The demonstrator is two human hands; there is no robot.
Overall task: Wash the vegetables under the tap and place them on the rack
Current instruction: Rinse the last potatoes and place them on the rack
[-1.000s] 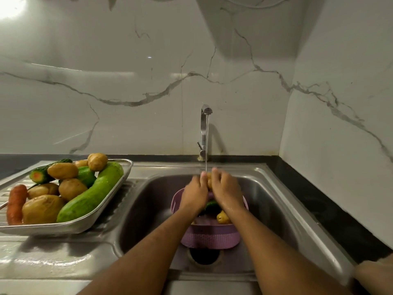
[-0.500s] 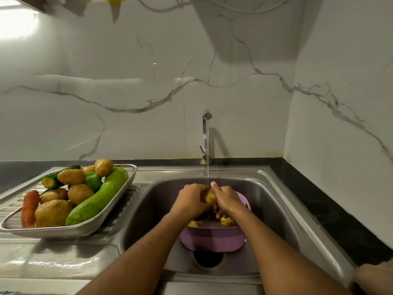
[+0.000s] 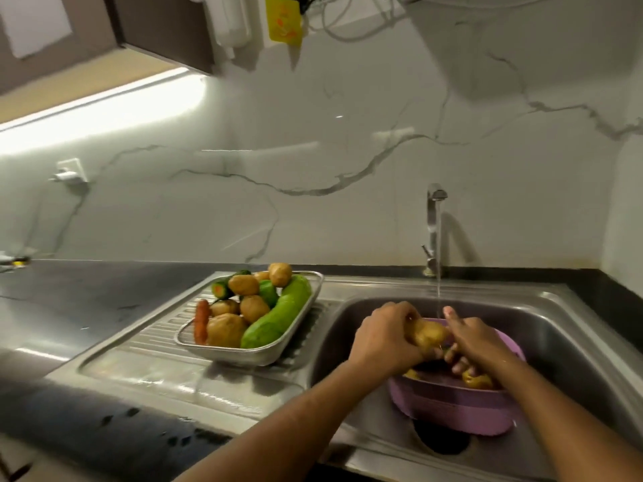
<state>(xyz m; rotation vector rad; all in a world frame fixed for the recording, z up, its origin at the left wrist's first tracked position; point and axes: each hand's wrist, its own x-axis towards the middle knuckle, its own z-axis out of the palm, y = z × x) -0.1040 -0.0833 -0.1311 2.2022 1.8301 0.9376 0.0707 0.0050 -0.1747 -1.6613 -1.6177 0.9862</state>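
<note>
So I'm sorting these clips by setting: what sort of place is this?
Most likely a home kitchen. A steel sink with a running tap sits in a dark counter against a marble-look wall, and a metal tray of potatoes, carrot and green vegetables rests on the draining board.
</note>
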